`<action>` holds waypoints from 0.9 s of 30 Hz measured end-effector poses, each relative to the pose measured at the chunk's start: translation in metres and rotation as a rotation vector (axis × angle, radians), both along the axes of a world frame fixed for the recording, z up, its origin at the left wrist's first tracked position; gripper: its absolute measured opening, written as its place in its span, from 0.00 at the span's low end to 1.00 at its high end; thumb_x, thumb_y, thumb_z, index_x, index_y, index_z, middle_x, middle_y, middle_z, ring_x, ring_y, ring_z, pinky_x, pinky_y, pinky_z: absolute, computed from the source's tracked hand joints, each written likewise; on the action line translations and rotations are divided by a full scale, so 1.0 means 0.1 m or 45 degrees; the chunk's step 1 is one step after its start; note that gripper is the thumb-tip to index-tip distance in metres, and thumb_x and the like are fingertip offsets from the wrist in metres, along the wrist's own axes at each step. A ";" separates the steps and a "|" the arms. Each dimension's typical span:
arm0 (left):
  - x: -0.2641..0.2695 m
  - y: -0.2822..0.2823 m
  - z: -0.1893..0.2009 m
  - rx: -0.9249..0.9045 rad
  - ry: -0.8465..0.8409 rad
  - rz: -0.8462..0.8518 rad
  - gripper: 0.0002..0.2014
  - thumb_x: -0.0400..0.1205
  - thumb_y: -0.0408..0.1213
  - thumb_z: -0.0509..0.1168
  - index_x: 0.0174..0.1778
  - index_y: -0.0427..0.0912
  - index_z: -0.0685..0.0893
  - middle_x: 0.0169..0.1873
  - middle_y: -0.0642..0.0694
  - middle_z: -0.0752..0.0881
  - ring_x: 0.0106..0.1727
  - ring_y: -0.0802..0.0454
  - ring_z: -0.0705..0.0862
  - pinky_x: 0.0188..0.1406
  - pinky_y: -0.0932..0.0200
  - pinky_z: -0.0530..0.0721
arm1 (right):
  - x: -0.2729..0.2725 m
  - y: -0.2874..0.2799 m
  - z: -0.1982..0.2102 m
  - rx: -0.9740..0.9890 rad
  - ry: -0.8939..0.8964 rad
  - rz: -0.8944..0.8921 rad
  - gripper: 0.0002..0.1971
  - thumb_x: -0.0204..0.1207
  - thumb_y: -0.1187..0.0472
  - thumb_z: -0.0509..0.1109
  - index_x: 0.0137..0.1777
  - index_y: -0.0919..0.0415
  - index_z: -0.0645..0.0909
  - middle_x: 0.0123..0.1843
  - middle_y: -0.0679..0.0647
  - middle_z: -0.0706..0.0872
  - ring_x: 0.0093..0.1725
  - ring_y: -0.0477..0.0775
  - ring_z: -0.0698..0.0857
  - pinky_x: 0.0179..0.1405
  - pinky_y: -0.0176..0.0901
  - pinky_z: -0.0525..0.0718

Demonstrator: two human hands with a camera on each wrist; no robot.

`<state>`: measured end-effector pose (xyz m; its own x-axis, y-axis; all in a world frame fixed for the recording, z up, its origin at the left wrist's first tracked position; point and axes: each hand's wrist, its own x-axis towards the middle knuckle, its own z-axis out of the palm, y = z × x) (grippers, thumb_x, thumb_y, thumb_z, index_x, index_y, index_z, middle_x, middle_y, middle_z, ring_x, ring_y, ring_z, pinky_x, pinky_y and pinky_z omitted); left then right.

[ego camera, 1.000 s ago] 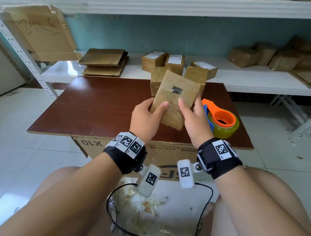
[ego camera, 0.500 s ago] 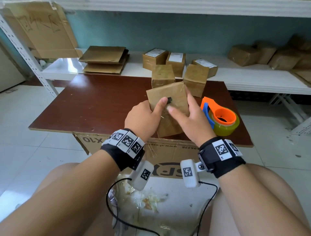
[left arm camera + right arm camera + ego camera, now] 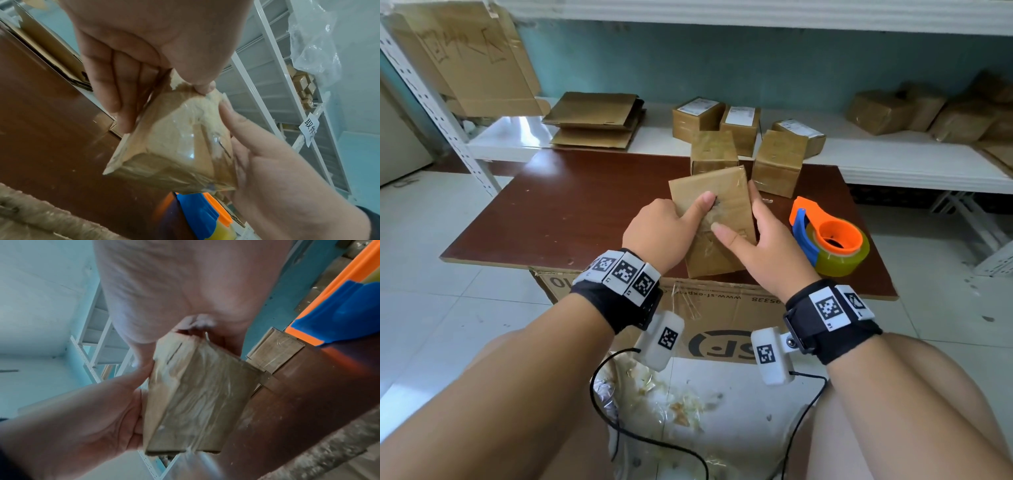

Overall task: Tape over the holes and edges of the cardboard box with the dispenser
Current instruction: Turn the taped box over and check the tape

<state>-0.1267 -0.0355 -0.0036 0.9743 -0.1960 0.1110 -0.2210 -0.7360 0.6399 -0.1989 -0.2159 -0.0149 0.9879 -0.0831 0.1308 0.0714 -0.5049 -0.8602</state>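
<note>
Person seated at a low brown tabletop (image 3: 585, 212), both wrists strapped with black bands bearing printed markers. A small cardboard box (image 3: 726, 205), already glossy with clear tape, was held in the air just above the near edge of the tabletop, between the two hands, tilted with its broad face up toward the person. Left hand (image 3: 664, 233) gripped the box's left side: fingers wrapped underneath, thumb (image 3: 703, 202) laid across the top face, its tip at a dark hole near the middle of that face. Right hand (image 3: 767, 240) held the right side, fingers curled round the far edge and underside, thumb (image 3: 726, 233) pressed flat on the top face lower down. In the left wrist view the box (image 3: 180, 146) showed wrinkled tape over its corners, pinched between thumb and fingers of that hand. The tape dispenser (image 3: 828, 236), orange and blue with a yellowish roll, sat on the tabletop just right of the right hand, not touched by either hand. Two more taped boxes (image 3: 779, 161) stood upright on the tabletop behind the held one. Labelled boxes (image 3: 698, 114) and flattened cardboard (image 3: 595, 120) lay on the white shelf (image 3: 893, 164) beyond.
</note>
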 end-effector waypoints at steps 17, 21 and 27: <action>-0.02 0.01 0.01 0.116 -0.114 0.003 0.36 0.90 0.70 0.49 0.26 0.44 0.69 0.23 0.48 0.75 0.26 0.47 0.76 0.28 0.55 0.66 | 0.05 0.05 -0.01 0.119 0.138 -0.213 0.18 0.91 0.41 0.65 0.78 0.40 0.78 0.63 0.36 0.89 0.62 0.40 0.88 0.69 0.54 0.88; -0.09 -0.05 -0.02 0.047 -0.169 -0.050 0.36 0.90 0.69 0.53 0.26 0.43 0.73 0.21 0.50 0.75 0.25 0.48 0.77 0.27 0.56 0.67 | -0.05 0.09 0.10 0.155 0.144 -0.428 0.32 0.78 0.26 0.71 0.69 0.48 0.73 0.57 0.37 0.85 0.57 0.44 0.87 0.55 0.48 0.87; -0.16 -0.18 -0.08 0.035 -0.281 -0.062 0.31 0.94 0.61 0.50 0.33 0.46 0.77 0.25 0.49 0.80 0.29 0.47 0.80 0.28 0.54 0.66 | 0.01 0.11 0.10 -0.028 0.124 -0.578 0.39 0.74 0.23 0.71 0.68 0.54 0.70 0.58 0.50 0.86 0.56 0.58 0.88 0.55 0.58 0.90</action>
